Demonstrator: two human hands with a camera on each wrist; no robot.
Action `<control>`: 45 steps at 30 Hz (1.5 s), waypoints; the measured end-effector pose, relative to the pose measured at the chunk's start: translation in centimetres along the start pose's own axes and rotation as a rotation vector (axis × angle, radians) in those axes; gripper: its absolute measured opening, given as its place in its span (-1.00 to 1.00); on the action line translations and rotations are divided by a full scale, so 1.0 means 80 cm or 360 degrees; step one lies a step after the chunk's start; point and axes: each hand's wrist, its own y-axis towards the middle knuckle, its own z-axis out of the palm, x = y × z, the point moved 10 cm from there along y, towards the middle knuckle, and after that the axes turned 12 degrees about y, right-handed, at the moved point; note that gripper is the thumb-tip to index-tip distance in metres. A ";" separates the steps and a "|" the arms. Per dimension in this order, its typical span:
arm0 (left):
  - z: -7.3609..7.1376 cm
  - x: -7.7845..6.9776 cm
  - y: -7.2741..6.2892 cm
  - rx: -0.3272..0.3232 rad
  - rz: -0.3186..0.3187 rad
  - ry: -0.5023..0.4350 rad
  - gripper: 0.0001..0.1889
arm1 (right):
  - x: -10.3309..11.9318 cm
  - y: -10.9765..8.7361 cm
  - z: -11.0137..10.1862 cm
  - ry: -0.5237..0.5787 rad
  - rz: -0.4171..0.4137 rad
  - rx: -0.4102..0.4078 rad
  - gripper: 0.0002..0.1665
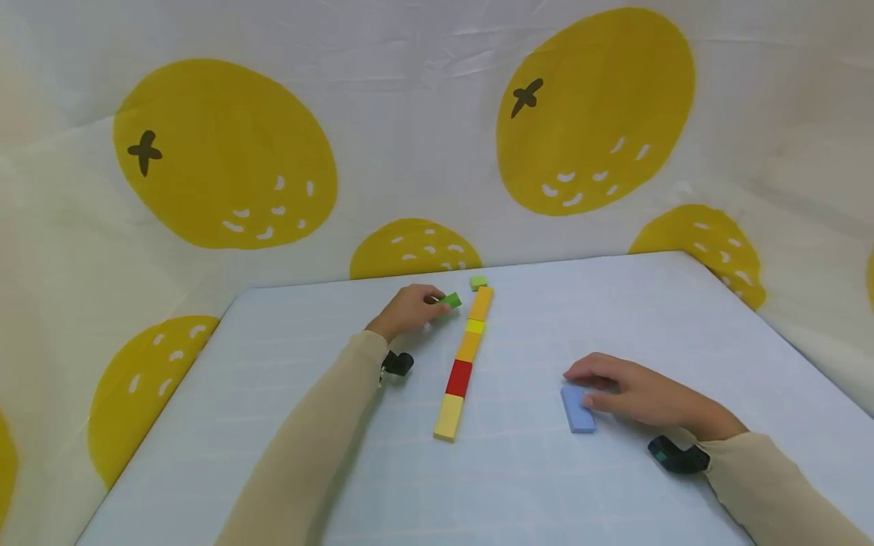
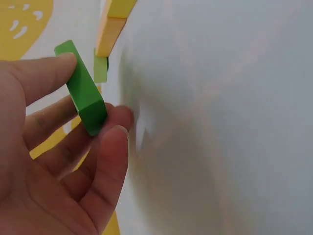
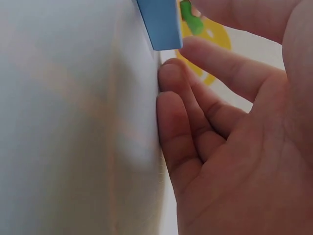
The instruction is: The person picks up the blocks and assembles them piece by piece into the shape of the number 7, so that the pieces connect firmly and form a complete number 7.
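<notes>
My left hand [image 1: 411, 311] pinches a green block [image 2: 84, 90] between thumb and fingers, held over the table just left of a row of blocks. In the left wrist view the green block is tilted. To the right, my right hand [image 1: 638, 394] holds a flat blue block [image 1: 577, 413], thumb at its right edge and fingers at its far end. The blue block lies on the table. In the right wrist view, the index fingertip is right at a corner of the blue block, while the other fingers curl close to the table surface.
Between the hands runs a row with a pale yellow block [image 1: 448, 417], a red block [image 1: 459, 378], an orange block [image 1: 468, 346], a small yellow block [image 1: 474, 326] and another orange block [image 1: 481, 303]. A light green block [image 1: 479, 282] lies at its far end. A fruit-patterned sheet [image 1: 423, 136] hangs behind.
</notes>
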 end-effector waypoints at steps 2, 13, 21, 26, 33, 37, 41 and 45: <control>-0.001 0.002 0.004 -0.0008 -0.0056 0.0004 -0.55 | 0.000 0.001 0.000 0.0004 0.0008 0.0002 -0.58; -0.008 -0.002 0.019 -0.0115 -0.0099 0.0029 -0.56 | 0.008 0.003 0.002 0.0025 0.0008 0.0040 -0.54; -0.021 -0.007 0.022 -0.0121 -0.0067 0.0086 -0.55 | 0.013 0.006 0.004 0.0003 -0.0040 0.0050 -0.57; -0.016 -0.003 0.026 -0.0091 -0.0115 0.0102 -0.55 | 0.016 0.009 0.005 -0.0011 -0.0063 0.0043 -0.58; -0.005 -0.007 0.030 -0.0058 -0.0087 0.0074 -0.53 | 0.012 -0.002 0.000 -0.0063 0.0022 0.0028 -0.50; -0.009 -0.005 0.030 -0.0058 -0.0139 0.0075 -0.56 | 0.013 0.001 0.003 -0.0048 0.0004 0.0048 -0.50; -0.010 -0.009 0.035 -0.0036 -0.0129 0.0101 -0.58 | 0.011 0.004 0.007 -0.0024 0.0047 0.0060 -0.50; -0.007 -0.014 0.042 -0.0019 -0.0122 0.0125 -0.58 | 0.011 0.002 0.007 -0.0009 0.0079 0.0070 -0.49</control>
